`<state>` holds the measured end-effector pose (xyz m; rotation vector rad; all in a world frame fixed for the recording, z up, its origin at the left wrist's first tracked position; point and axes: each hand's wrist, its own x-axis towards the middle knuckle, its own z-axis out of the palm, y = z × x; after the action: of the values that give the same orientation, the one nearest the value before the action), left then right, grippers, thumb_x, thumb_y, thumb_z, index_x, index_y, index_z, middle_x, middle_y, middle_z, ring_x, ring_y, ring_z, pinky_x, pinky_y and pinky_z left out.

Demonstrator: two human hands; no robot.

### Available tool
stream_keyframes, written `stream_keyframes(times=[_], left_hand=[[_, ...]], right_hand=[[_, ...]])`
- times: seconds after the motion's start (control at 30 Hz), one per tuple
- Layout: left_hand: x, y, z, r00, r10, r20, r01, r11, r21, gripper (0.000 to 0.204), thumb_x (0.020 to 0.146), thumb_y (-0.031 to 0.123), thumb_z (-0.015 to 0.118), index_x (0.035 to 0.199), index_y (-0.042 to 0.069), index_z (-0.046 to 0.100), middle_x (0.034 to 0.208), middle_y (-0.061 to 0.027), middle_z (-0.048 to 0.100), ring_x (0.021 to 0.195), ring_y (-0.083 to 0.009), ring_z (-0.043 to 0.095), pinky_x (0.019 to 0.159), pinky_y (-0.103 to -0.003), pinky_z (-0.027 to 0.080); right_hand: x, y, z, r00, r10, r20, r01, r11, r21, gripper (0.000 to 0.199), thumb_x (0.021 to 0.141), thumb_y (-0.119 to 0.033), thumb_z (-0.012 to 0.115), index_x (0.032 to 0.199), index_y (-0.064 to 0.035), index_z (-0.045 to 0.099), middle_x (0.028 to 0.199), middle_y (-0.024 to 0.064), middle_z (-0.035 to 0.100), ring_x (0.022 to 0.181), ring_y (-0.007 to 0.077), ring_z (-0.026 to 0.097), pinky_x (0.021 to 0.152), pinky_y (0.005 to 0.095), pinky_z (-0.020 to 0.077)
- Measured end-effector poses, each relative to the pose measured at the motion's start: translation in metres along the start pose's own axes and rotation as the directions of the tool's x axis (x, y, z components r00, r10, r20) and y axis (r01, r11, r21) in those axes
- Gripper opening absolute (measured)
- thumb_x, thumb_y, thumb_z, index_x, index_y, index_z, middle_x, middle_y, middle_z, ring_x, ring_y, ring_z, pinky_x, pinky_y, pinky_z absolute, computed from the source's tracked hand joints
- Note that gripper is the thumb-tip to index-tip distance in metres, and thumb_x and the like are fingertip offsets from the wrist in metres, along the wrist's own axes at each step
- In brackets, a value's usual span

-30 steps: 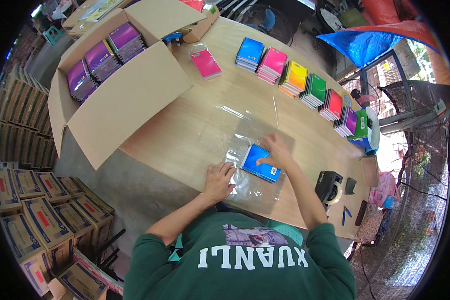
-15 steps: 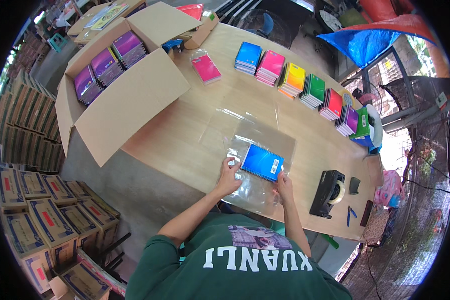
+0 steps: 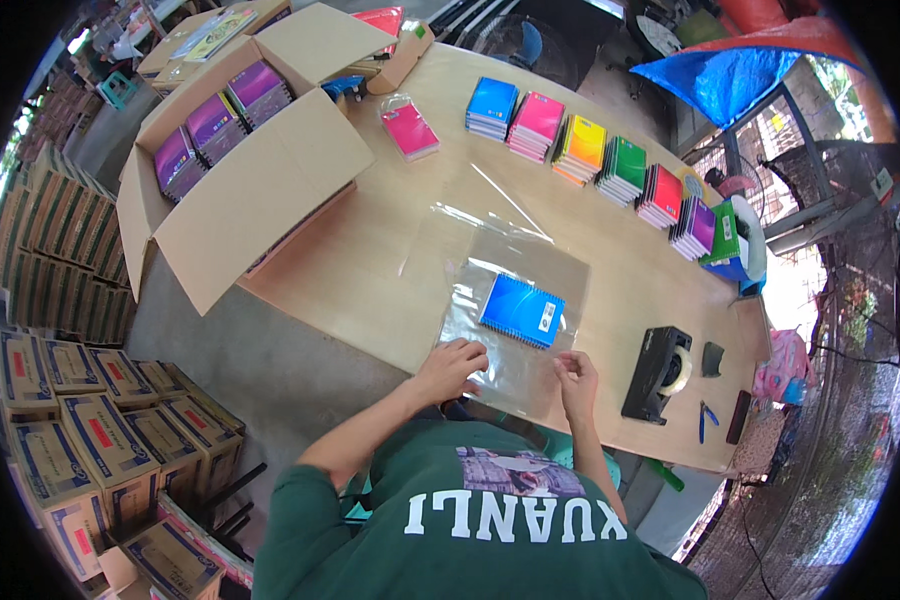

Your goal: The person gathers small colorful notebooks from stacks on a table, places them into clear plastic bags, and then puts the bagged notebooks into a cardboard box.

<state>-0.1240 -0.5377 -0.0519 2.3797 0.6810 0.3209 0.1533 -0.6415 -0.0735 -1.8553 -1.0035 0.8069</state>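
A blue spiral notebook [image 3: 523, 310] lies flat on a clear plastic bag or sheet [image 3: 515, 385] at the table's near side. My left hand [image 3: 454, 369] rests at the sheet's near left edge, its fingers slightly bent and apart from the thumb. At the near right edge, my right hand [image 3: 576, 384] has its thumb and fingers pinched together on the plastic. Neither hand touches the notebook. Several stacks of notebooks stand in a row along the far right: blue [image 3: 491, 107], pink [image 3: 536, 126], yellow [image 3: 579, 150], green [image 3: 622, 170], red [image 3: 660, 196] and purple [image 3: 693, 228].
An open carton [image 3: 260, 195] with purple notebooks stands at the left. Beside it lies a bagged pink notebook [image 3: 410, 131]. Right of my hands are a black tape dispenser [image 3: 652, 376] and blue-handled pliers [image 3: 708, 420]. Stacked cartons [image 3: 100, 430] stand on the floor at the left.
Both hands have let go of the blue notebook and drawn back toward me, to the near edge of the plastic. The notebook now lies flat on it.
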Motion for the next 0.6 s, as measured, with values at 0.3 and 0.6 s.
stream_keyframes(times=[0.3,0.6], left_hand=[[0.024,-0.018,0.003,0.977,-0.065,0.204,0.066,0.998,0.003,0.01,0.086,0.012,0.061,0.085,0.002,0.063,0.101,-0.0109,0.061,0.096,-0.0335,0.062,0.077,-0.044,0.052],[0.047,-0.006,-0.01,0.945,-0.226,0.234,0.224,0.974,0.037,0.02,0.09,0.023,0.06,0.101,0.006,0.059,0.097,-0.0149,0.067,0.089,-0.036,0.065,0.075,-0.047,0.051]], right_hand=[[-0.024,-0.078,0.024,0.893,-0.31,0.326,0.39,0.895,-0.218,0.032,0.076,-0.021,0.081,0.102,-0.005,0.069,0.101,0.0108,0.062,0.094,0.0267,0.064,0.078,0.0353,0.0535],[-0.027,-0.056,0.038,0.888,-0.383,0.255,0.458,0.791,-0.405,0.018,0.077,-0.02,0.075,0.092,-0.0119,0.07,0.089,0.0077,0.063,0.083,0.0307,0.063,0.071,0.0437,0.0498]])
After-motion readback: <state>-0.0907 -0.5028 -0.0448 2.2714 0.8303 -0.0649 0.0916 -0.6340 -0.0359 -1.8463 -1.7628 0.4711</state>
